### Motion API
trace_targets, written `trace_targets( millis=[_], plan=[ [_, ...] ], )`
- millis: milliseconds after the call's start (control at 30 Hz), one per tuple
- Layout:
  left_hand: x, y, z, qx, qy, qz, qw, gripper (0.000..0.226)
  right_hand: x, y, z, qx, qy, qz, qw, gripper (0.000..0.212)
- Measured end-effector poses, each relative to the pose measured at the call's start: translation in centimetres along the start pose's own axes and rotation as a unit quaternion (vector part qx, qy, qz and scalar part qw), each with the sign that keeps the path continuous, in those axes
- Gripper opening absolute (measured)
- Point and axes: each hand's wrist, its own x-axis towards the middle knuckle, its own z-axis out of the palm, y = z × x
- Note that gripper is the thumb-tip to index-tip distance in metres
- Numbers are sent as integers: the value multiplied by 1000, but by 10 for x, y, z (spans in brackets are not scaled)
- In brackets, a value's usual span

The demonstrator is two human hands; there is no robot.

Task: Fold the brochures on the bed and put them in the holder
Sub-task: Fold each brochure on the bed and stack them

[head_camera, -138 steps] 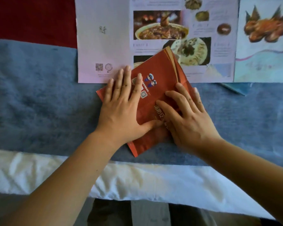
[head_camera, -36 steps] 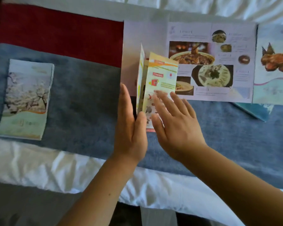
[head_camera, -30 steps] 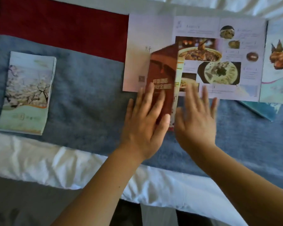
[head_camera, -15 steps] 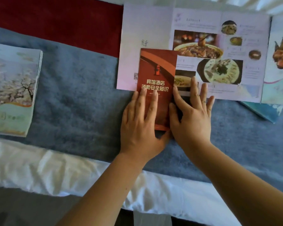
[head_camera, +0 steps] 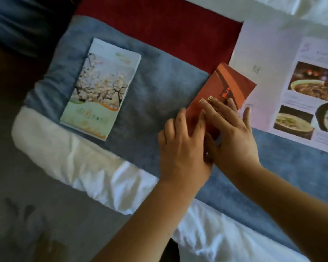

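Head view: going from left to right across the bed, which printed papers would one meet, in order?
blossom-tree brochure → red brochure → unfolded food brochure

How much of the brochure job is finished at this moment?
Done: the blossom brochure lies folded on the blue blanket. In hand: the left hand and right hand rest on the folded red brochure. To do: the food brochure lies unfolded, and no holder is in view.
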Motion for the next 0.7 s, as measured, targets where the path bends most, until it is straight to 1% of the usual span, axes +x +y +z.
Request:
trace_targets(
  millis=[133, 267, 433, 567, 700],
  plan=[
    [10, -43, -27, 44, 40, -33, 998, 86, 28, -38, 19, 38, -13, -43, 998, 62],
    [19, -95, -53, 62, 74, -73, 993, 71, 57, -76, 37, 48, -23, -61, 997, 58],
    [30, -158, -78, 43, 77, -128, 988, 82, 94, -125, 66, 22, -65, -100, 993, 53],
    [27, -197, -84, 4, 72, -163, 984, 87, 114, -159, 90, -12, -84, -136, 987, 50],
    [19, -216, -78, -17, 68, -179, 981, 86, 125, -175, 106, -38, -92, -135, 986, 52]
  ],
)
